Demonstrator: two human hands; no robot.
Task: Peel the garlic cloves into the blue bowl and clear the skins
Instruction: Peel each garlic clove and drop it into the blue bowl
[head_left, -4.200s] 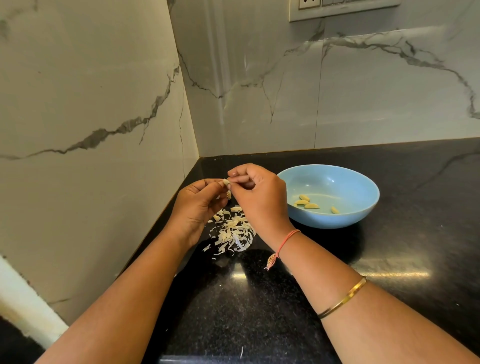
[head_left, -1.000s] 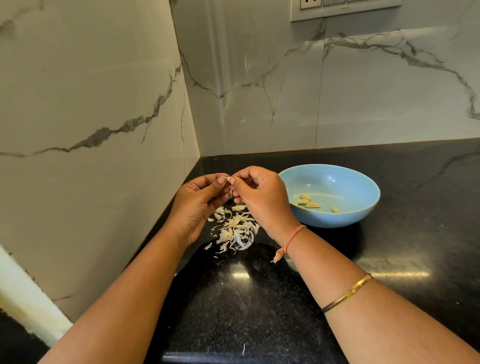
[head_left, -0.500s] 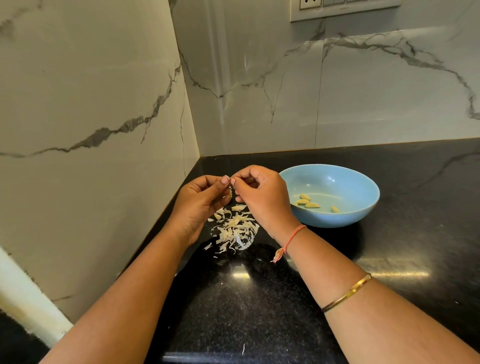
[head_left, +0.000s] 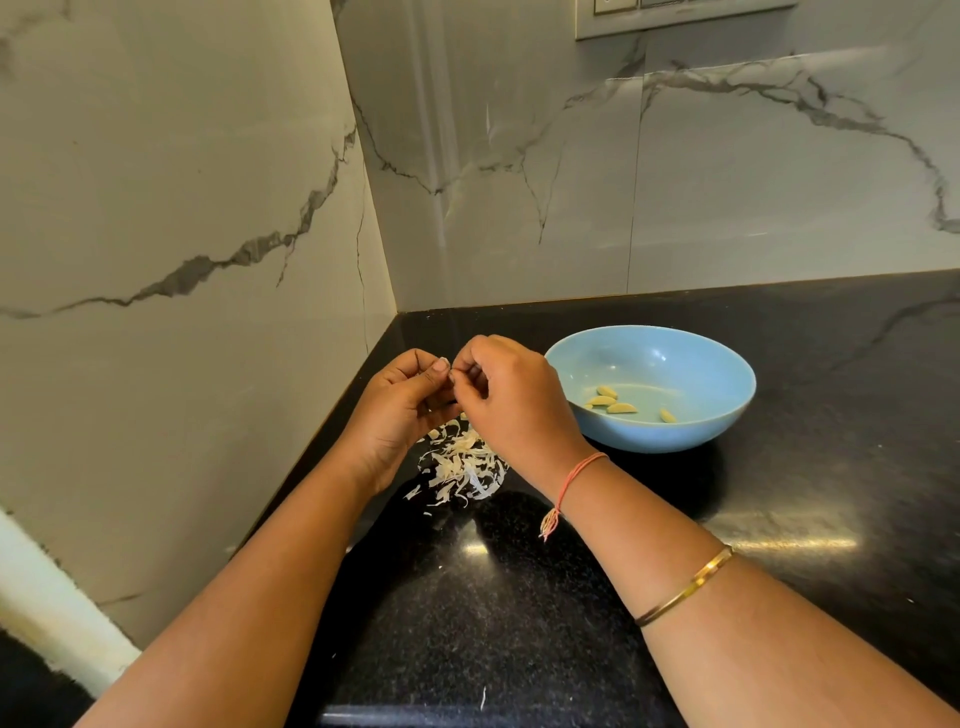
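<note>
Garlic clove (head_left: 451, 371): held above the desk between the two hands and almost wholly hidden; only a pale sliver shows where the fingertips meet.

Left hand (head_left: 402, 410): fingers curled, thumb and forefinger pinching the clove from the 9 o'clock side.

Right hand (head_left: 511, 400): fingers curled, tips pinching the same clove from the 3 o'clock side. The two hands touch at the fingertips.

Garlic skins (head_left: 465, 465): a loose pale pile on the desk at 6 o'clock of the hands, partly covered by both wrists. It lies near the bowl, at its 9 o'clock, and apart from it. One stray skin (head_left: 483, 699) lies well apart, near the front edge.

Blue bowl (head_left: 675, 436): upright on the desk at 3 o'clock of the hands, its rim just beside the right hand. Inside lie four peeled cloves (head_left: 602, 401): three close together and one slightly apart at their 3 o'clock.

Desk (head_left: 519, 623): black, speckled and glossy, set into a corner of grey-veined marble wall tiles (head_left: 519, 182).

Right forearm: red thread (head_left: 576, 467) at the wrist, gold bangle (head_left: 685, 587) further up.

Switch plate (head_left: 675, 15): on the wall at 12 o'clock of the bowl, cut off by the frame.
</note>
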